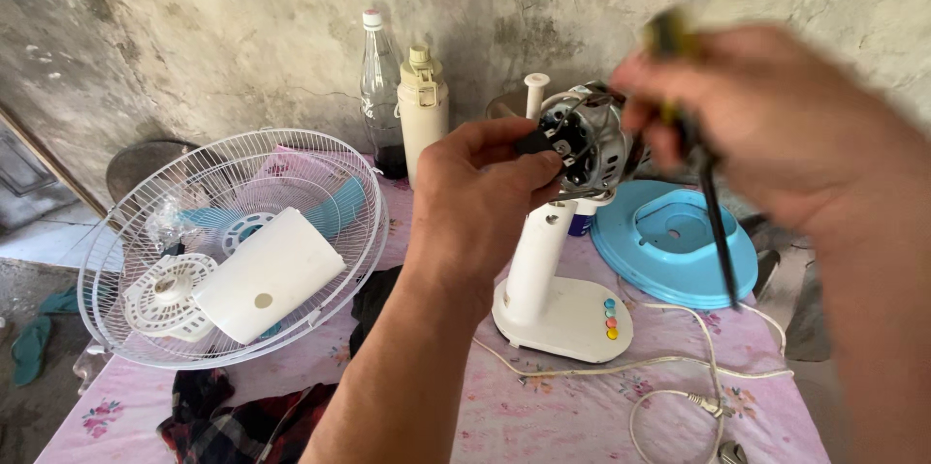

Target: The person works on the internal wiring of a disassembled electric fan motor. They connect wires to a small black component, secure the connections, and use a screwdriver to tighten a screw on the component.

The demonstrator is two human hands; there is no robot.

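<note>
The fan motor (582, 139) sits bare on top of its white stand (538, 260), whose base stands near the middle of the table (543, 416), a little toward the right edge and well in from the front. The left hand (475, 197) reaches up to the motor's near face and pinches a small black part (535, 142) against it, fingers closed around that piece. The right hand (776, 125), just right of the motor and blurred, is clenched on a screwdriver (713, 212) with a yellow and black handle, its dark shaft pointing down.

This looks like the stage of working on the motor's wiring or fittings with the covers already off. The next move seems to call for a steady left grip while the screwdriver tip is brought to the motor.

A blue round cover (674, 246) lies by the right edge behind the stand. The white power cord (679, 367) trails toward the front right corner. At the left edge lie the wire fan guard (233, 246) with a white housing (267, 275) in it. Two bottles (402, 100) stand at the back edge
</note>
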